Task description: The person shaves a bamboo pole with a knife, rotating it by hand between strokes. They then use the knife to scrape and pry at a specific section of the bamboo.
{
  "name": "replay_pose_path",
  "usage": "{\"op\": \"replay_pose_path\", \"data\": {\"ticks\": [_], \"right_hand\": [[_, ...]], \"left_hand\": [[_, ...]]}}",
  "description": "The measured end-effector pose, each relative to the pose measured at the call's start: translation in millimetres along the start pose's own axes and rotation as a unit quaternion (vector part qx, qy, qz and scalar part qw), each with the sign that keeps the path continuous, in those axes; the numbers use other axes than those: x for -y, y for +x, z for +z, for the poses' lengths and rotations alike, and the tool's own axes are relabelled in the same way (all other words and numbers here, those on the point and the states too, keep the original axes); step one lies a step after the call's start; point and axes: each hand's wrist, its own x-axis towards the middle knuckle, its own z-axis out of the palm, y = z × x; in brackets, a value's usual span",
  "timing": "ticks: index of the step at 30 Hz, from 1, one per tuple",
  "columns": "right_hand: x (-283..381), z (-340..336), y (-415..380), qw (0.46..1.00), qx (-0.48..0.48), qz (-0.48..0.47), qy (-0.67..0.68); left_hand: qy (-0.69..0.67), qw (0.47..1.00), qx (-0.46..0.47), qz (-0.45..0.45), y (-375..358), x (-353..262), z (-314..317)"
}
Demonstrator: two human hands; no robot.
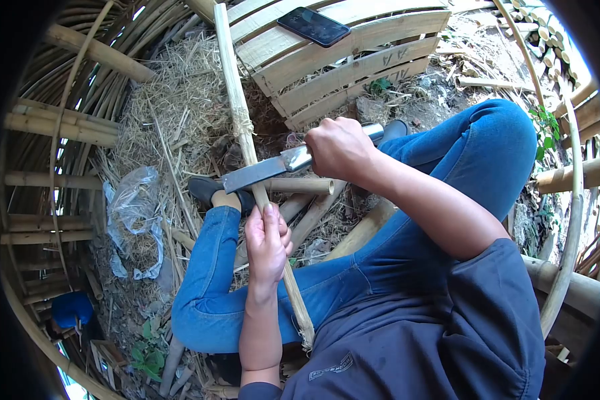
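While the left hand [267,241] wraps closed around a long bamboo stick [241,127], the right hand [340,148] grips the handle of a knife [263,169]; the blade lies across the stick just above the left thumb, touching it; the stick runs from the person's lap up over the straw [180,100]; a phone [313,27] rests on a slatted bamboo panel [353,63] beyond; a plastic bag [133,207] lies left of the bent leg.
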Motion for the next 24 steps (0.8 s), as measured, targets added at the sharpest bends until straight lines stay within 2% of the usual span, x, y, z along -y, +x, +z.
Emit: {"op": "replay_pose_path", "data": {"ticks": [7,15,24], "right_hand": [[-12.2,-12.3,11.5,0.999,-0.04,0.018,-0.03],[-1.4,-12.8,-0.6,1.0,0.018,-0.01,-0.007],[11.3,2.9,-9.0,0.998,0.049,-0.032,0.02]], "left_hand": [[0.002,1.0,-0.004,0.001,-2.7,-0.9,1.5],[-0.041,0.999,-0.024,0.003,7.1,-2.8,-11.6],[0.002,1.0,-0.014,0.017,8.9,2.0,-10.5]]}}
